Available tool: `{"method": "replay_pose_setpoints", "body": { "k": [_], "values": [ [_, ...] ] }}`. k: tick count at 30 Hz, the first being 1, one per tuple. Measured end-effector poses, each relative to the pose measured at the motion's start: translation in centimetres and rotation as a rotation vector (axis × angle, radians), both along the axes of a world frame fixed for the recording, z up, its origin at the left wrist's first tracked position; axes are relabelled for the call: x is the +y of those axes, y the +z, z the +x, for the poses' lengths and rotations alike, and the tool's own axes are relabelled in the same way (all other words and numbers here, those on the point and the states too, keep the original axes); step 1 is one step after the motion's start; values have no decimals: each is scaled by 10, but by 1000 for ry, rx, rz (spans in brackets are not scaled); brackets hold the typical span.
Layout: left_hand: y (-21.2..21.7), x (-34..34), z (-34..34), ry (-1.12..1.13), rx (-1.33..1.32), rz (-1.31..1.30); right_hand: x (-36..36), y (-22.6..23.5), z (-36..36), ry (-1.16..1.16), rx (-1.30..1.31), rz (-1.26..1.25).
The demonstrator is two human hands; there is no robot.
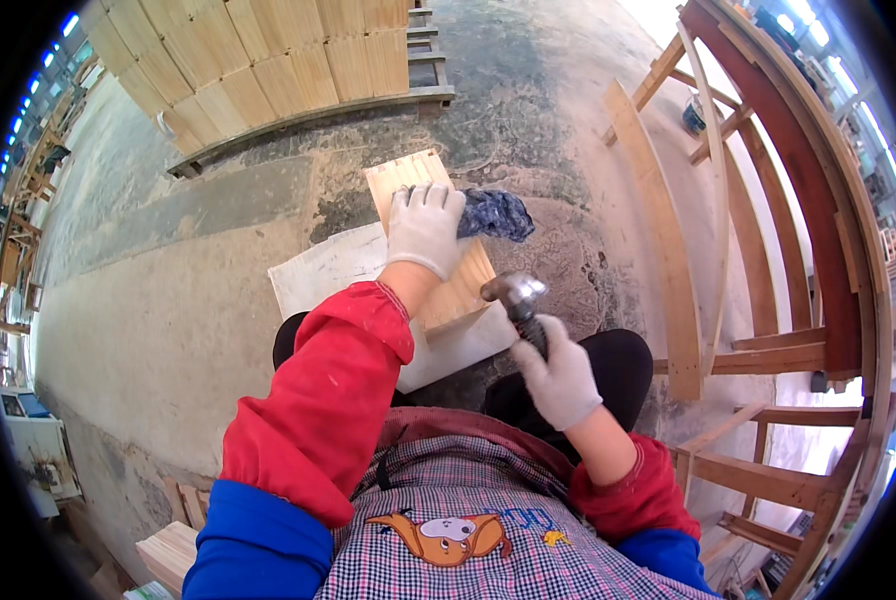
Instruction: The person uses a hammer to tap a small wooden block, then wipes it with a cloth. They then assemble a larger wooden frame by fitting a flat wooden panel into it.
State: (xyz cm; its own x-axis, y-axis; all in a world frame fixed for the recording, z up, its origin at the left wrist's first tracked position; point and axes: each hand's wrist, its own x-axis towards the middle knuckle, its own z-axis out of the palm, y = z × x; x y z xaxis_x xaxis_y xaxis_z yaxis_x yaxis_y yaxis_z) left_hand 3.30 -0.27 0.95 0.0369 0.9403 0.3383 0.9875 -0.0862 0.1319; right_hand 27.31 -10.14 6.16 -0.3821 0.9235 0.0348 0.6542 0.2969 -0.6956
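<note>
The white slab (328, 270) is lying on the floor (168, 300) with the board (448, 270) resting across it. Left hand (423, 228) is pressing the board's far end, touching a dark rag (496, 213). Right hand (560, 375) is wrapping its grip around the hammer (518, 300), head hovering by the board's right edge. I'd keep those fingers clear and swing square.

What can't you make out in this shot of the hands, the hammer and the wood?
Head view only:
- Hammer handle: hidden inside the right hand.
- Dark blue cloth: its near end hidden under the left hand.
- Wooden panel: middle covered by that hand.
- White board: near edge hidden by the red sleeve.
</note>
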Motion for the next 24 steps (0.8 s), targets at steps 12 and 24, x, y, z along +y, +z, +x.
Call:
{"method": "replay_pose_setpoints", "body": {
  "k": [12, 24],
  "values": [
    [-2, 2, 1, 3, 10, 19, -4, 6, -2, -34, 53, -94],
    [-2, 0, 0, 6, -3, 27, -10, 17, -16, 24, 95, -140]
  ]
}}
